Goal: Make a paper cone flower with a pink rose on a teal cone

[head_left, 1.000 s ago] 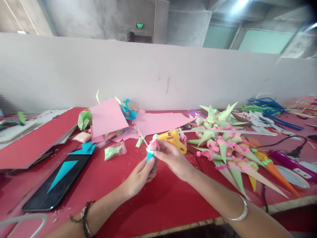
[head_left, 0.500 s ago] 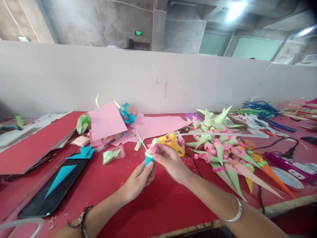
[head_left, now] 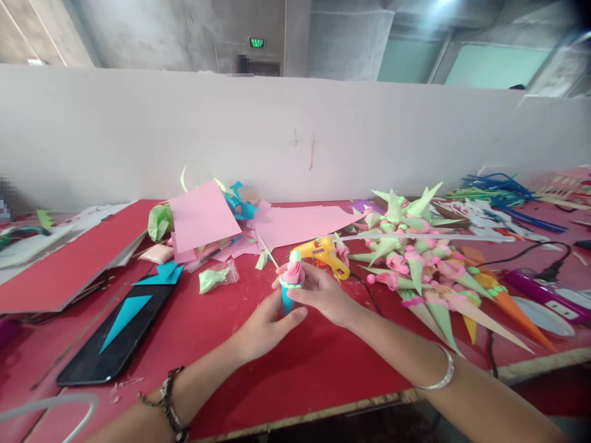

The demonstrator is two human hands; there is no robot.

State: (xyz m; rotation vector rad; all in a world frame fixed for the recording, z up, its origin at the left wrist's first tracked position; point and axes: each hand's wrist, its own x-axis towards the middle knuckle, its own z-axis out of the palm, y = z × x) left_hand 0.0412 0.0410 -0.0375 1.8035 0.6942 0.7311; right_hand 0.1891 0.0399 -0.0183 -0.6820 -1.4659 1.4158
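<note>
Both my hands hold a small paper ice-cream cone (head_left: 290,277) over the red table (head_left: 295,375): a blue cone with a pink swirl and a pale green ball on top. My left hand (head_left: 268,323) grips the blue cone from below, fingers closed around it. My right hand (head_left: 323,292) pinches the pink top from the right. A yellow glue gun (head_left: 321,252) lies just behind my right hand.
A heap of finished paper cones (head_left: 415,264) lies to the right, with a purple power strip (head_left: 545,292) and cable beyond. Pink paper sheets (head_left: 203,215), blue scraps and a black phone (head_left: 120,332) lie left. A white partition wall (head_left: 295,129) stands behind the table.
Both hands have lowered slightly toward the table with the cone, which now stands more upright. The view has shifted a little.
</note>
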